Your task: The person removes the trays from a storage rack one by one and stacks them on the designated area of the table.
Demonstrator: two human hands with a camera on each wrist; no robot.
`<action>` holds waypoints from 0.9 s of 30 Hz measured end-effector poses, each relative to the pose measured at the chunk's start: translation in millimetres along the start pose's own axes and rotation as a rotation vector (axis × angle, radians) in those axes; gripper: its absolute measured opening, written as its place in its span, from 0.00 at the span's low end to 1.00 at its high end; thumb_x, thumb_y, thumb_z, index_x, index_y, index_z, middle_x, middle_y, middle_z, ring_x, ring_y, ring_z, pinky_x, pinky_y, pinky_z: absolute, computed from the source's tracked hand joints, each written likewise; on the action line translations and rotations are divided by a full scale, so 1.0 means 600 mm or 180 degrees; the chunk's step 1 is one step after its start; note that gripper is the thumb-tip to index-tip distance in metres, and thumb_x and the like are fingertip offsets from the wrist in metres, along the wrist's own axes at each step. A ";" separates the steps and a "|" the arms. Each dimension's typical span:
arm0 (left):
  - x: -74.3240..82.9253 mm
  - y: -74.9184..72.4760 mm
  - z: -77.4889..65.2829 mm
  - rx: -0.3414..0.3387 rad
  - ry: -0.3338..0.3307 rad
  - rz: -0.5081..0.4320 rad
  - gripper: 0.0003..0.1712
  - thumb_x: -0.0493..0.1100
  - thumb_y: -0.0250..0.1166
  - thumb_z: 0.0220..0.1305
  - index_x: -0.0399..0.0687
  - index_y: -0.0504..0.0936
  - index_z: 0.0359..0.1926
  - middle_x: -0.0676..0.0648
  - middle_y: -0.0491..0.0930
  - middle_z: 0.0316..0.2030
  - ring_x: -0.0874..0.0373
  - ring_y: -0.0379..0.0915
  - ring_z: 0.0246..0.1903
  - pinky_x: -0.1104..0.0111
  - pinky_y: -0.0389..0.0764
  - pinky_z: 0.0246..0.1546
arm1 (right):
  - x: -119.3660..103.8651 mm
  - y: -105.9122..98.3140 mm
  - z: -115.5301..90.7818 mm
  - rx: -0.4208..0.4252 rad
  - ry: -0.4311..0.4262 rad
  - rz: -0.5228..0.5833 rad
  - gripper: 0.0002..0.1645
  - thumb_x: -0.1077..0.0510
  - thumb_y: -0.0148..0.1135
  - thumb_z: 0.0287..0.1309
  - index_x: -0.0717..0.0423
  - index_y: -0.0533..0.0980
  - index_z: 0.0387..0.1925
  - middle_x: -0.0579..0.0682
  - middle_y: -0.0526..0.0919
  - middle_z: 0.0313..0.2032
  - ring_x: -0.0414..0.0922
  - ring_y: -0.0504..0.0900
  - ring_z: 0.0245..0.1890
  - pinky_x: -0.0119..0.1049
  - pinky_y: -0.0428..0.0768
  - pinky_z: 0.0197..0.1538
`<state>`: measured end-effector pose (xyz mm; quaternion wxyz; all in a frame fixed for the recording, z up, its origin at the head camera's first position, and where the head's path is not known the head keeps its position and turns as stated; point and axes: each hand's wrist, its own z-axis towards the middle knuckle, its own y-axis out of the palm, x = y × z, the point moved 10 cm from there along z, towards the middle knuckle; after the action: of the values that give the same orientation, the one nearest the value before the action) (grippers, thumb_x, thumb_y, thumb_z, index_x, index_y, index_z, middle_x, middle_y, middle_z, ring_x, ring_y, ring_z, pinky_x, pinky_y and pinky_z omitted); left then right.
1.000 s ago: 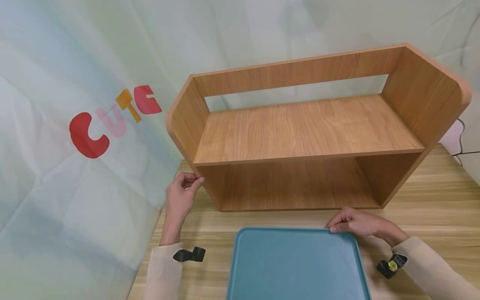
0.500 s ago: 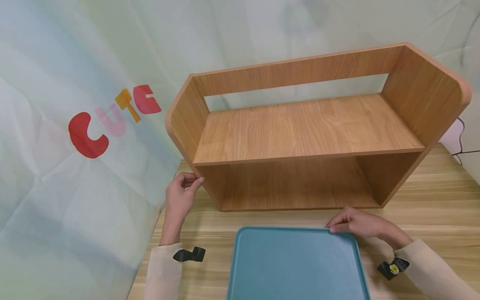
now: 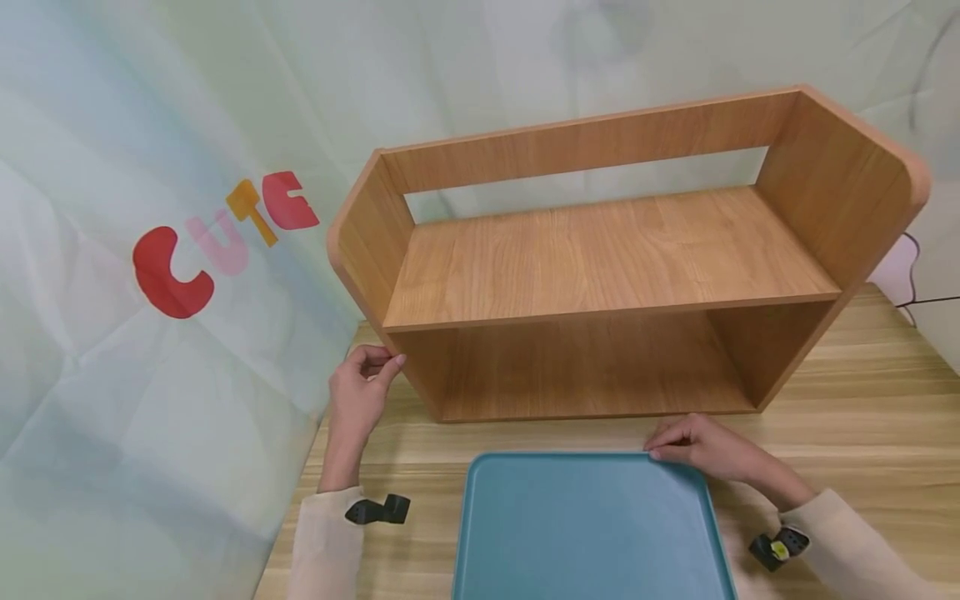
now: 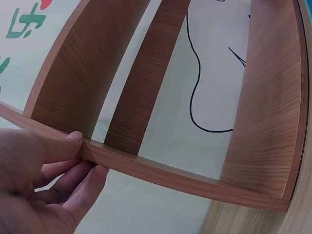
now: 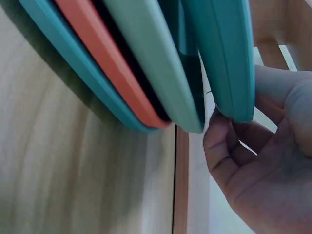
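A wooden two-tier shelf stands at the back of the table in the head view. At its left side panel, my left hand pinches the front edge between thumb and fingers. The left wrist view shows the thumb on one face of that edge and fingertips under the other. My right hand pinches the far rim of a blue-teal tray, near its right corner. Below this tray, in the right wrist view, lie a light green tray, a coral tray and another teal tray. A gap shows under the top tray.
A light printed curtain with coloured letters hangs at the left and behind the shelf. The wood-grain table runs under everything. A small black camera is strapped to each wrist over beige sleeves.
The head view has shifted slightly, so shelf, tray and right hand appear a little further left. Both hands keep the same grips.
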<state>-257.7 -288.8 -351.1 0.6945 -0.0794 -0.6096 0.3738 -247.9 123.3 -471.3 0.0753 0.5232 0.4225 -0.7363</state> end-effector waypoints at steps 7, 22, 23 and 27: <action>0.001 -0.001 -0.001 0.0020 -0.0010 -0.0002 0.11 0.41 0.67 0.61 0.37 0.79 0.40 0.40 0.82 0.38 0.52 0.79 0.38 0.77 0.72 0.31 | 0.011 0.001 -0.004 0.0277 0.0012 -0.0079 0.08 0.57 0.63 0.60 0.52 0.85 0.37 0.45 0.85 0.35 0.32 0.80 0.36 0.29 0.79 0.38; -0.001 0.001 -0.002 0.0015 -0.0022 -0.0026 0.12 0.42 0.66 0.62 0.37 0.79 0.40 0.39 0.82 0.39 0.52 0.78 0.38 0.78 0.72 0.31 | 0.010 -0.005 -0.020 0.0924 -0.0128 -0.0067 0.08 0.69 0.66 0.53 0.57 0.86 0.33 0.42 0.83 0.29 0.32 0.78 0.32 0.27 0.76 0.33; -0.001 0.002 -0.002 0.0014 -0.0028 -0.0027 0.12 0.42 0.66 0.62 0.37 0.79 0.40 0.39 0.82 0.39 0.52 0.78 0.38 0.78 0.72 0.31 | 0.011 -0.005 -0.021 0.0939 -0.0129 -0.0073 0.08 0.69 0.66 0.53 0.57 0.86 0.33 0.42 0.83 0.29 0.32 0.78 0.32 0.27 0.76 0.33; -0.002 0.002 -0.002 0.0009 -0.0042 -0.0020 0.12 0.42 0.66 0.62 0.37 0.79 0.40 0.40 0.82 0.39 0.52 0.79 0.38 0.77 0.72 0.31 | 0.016 -0.005 -0.021 0.0969 -0.0117 -0.0110 0.07 0.68 0.65 0.54 0.55 0.86 0.33 0.42 0.83 0.30 0.32 0.77 0.32 0.27 0.76 0.33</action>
<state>-257.2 -288.2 -353.1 0.6918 -0.0740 -0.6139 0.3730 -244.5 137.2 -478.9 -0.0098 0.5076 0.3135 -0.8025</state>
